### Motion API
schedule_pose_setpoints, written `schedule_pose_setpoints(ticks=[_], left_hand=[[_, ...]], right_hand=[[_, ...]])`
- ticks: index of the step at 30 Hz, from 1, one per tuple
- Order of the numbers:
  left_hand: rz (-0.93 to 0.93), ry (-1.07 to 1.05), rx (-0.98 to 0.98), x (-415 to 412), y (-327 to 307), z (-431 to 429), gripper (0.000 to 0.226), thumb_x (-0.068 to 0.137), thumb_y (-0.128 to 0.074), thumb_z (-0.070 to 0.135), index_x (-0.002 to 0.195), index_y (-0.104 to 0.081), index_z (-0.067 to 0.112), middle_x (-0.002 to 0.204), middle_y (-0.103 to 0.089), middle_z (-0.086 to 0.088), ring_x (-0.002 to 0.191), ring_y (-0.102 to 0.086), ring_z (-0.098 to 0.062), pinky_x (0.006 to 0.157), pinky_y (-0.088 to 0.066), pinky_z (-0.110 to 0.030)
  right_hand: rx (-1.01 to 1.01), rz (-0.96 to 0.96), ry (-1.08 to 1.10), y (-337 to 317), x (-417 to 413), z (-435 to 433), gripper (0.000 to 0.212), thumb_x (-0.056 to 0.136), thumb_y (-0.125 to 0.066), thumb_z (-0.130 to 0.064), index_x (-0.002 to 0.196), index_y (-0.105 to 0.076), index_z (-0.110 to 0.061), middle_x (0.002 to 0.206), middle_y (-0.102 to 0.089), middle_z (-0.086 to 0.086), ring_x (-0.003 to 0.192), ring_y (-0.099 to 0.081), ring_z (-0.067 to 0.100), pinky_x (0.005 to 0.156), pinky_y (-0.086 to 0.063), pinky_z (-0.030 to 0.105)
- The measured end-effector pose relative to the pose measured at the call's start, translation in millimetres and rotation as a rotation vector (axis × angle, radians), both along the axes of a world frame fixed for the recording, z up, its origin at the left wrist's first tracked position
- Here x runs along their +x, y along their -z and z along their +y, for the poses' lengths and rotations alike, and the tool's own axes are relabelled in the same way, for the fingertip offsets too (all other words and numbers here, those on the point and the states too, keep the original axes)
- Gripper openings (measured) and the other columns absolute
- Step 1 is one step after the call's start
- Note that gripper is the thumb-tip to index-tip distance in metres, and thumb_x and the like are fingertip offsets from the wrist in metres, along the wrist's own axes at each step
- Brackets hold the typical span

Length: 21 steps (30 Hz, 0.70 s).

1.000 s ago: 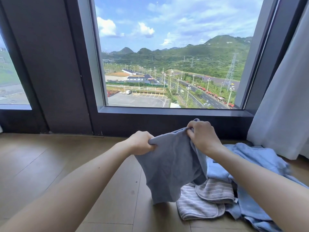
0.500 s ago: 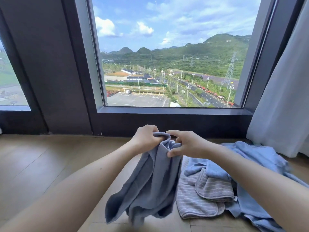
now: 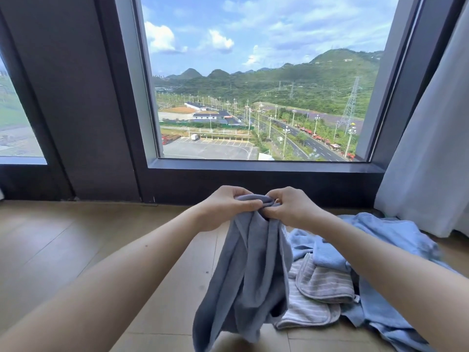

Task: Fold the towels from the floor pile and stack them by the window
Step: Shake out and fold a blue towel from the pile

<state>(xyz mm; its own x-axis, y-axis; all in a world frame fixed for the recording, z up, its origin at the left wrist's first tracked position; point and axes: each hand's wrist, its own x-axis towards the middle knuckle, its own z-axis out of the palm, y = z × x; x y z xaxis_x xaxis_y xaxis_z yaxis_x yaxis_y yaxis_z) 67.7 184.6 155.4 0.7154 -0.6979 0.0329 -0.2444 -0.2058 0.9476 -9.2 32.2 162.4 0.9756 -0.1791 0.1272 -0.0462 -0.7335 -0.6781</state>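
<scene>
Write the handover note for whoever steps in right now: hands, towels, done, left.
Left hand grips the grey-blue towel by its top edge; right hand pinches it alongside.
The towel hangs bunched, unfolded.
Striped towel and light blue towels lie piled on the floor at right.
Done: no folded stack shows by the window.
Left: fold every towel, stack them there.

Held towel (image 3: 248, 270) left of floor pile (image 3: 355, 270), window (image 3: 253, 85) behind.

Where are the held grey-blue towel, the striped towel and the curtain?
grey-blue towel (image 3: 248, 275), head view, on its hanging middle folds.
striped towel (image 3: 324, 283), head view, on its upper folded flap.
curtain (image 3: 436, 153), head view, on its middle drape.
</scene>
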Motion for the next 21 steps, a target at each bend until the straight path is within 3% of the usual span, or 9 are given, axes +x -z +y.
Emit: schedule_pose_setpoints(ticks=[4, 8, 11, 12, 14, 16, 19, 21], left_hand=[[0.194, 0.031, -0.093, 5, 1, 4, 0.016, 0.087, -0.062, 0.015, 0.1, -0.065, 0.006, 0.094, -0.066, -0.007, 0.09, -0.062, -0.016, 0.084, -0.051, -0.027], [0.187, -0.289, -0.171, 11, 6, -1, 0.005, 0.085, -0.066, 0.011, 0.085, -0.063, 0.007, 0.084, -0.062, -0.007, 0.077, -0.059, -0.016, 0.069, -0.05, -0.025], [0.202, -0.512, -0.211, 24, 11, 2, 0.008, 0.085, -0.068, 0.014, 0.082, -0.061, 0.01, 0.09, -0.062, -0.01, 0.084, -0.061, -0.022, 0.073, -0.053, -0.032], [0.15, -0.568, -0.165, 28, 13, 6, 0.009, 0.086, -0.067, 0.016, 0.083, -0.061, 0.011, 0.092, -0.062, -0.01, 0.088, -0.062, -0.024, 0.076, -0.053, -0.034], [-0.064, -0.631, 0.019, 32, 14, 15, 0.008, 0.089, -0.063, 0.019, 0.09, -0.061, 0.012, 0.093, -0.061, -0.005, 0.09, -0.059, -0.022, 0.076, -0.049, -0.032], [-0.238, -0.648, 0.146, 33, 15, 23, 0.013, 0.092, -0.056, 0.018, 0.102, -0.063, 0.013, 0.095, -0.058, -0.001, 0.089, -0.053, -0.017, 0.074, -0.039, -0.026], [-0.338, -0.618, 0.236, 35, 16, 27, 0.019, 0.094, -0.05, 0.017, 0.105, -0.064, 0.012, 0.095, -0.059, -0.003, 0.089, -0.051, -0.017, 0.075, -0.036, -0.024], [-0.363, -0.612, 0.264, 37, 18, 27, 0.017, 0.095, -0.047, 0.018, 0.104, -0.06, 0.011, 0.095, -0.06, -0.008, 0.085, -0.052, -0.021, 0.072, -0.038, -0.026]], right_hand=[[0.014, -0.056, 0.066, 0, 1, -6, 0.013, 0.08, -0.067, -0.021, 0.088, -0.068, -0.01, 0.072, -0.059, -0.002, 0.067, -0.051, 0.007, 0.056, -0.038, 0.012], [0.095, -0.121, 0.162, 3, 3, -8, 0.021, 0.082, -0.067, -0.019, 0.102, -0.064, -0.018, 0.07, -0.052, -0.006, 0.064, -0.05, 0.003, 0.056, -0.038, 0.012], [0.135, -0.108, 0.256, 3, 5, -16, 0.021, 0.084, -0.059, -0.014, 0.103, -0.068, -0.019, 0.071, -0.054, -0.004, 0.059, -0.053, 0.008, 0.051, -0.039, 0.013], [0.125, -0.093, 0.295, 3, 4, -20, 0.023, 0.085, -0.058, -0.013, 0.105, -0.068, -0.018, 0.077, -0.057, -0.003, 0.062, -0.055, 0.009, 0.054, -0.041, 0.014], [0.067, -0.038, 0.362, 6, 2, -29, 0.034, 0.087, -0.057, -0.014, 0.121, -0.061, -0.014, 0.107, -0.062, 0.006, 0.089, -0.059, 0.017, 0.074, -0.046, 0.022], [-0.033, 0.044, 0.409, 9, 0, -37, 0.043, 0.089, -0.056, -0.016, 0.13, -0.05, -0.007, 0.128, -0.054, 0.013, 0.114, -0.053, 0.027, 0.092, -0.042, 0.032], [-0.114, 0.081, 0.448, 13, 0, -42, 0.023, 0.089, -0.055, -0.018, 0.105, -0.06, -0.002, 0.105, -0.058, 0.015, 0.09, -0.055, 0.028, 0.071, -0.043, 0.032], [-0.109, 0.07, 0.441, 14, 2, -42, 0.025, 0.089, -0.053, -0.016, 0.112, -0.06, -0.008, 0.107, -0.06, 0.013, 0.089, -0.055, 0.026, 0.069, -0.041, 0.029]])
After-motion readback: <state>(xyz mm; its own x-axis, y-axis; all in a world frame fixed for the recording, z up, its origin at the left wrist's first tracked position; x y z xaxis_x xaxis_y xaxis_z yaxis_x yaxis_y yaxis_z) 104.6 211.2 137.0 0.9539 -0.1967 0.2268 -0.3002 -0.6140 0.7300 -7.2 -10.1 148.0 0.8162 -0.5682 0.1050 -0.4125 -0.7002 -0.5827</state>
